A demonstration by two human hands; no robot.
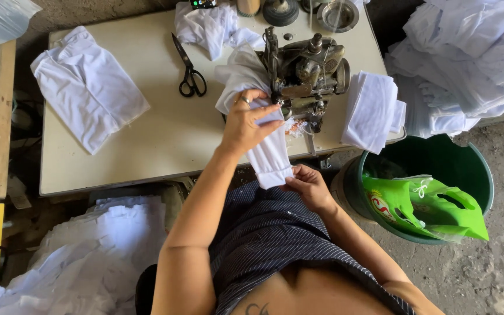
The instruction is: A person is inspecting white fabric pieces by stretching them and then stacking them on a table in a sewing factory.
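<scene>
Here left hand [246, 125] and right hand [307, 186] each grip white cloth [269, 154] at sewing machine [304, 73].

Both hands [275, 151] forward — left raised, right lower, fingers pinched

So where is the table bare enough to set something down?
Bare patch on the table: between the folded shirt and scissors, running to the front edge. Crowded around the sewing machine, where both hands, left and right, hold white cloth.
</scene>
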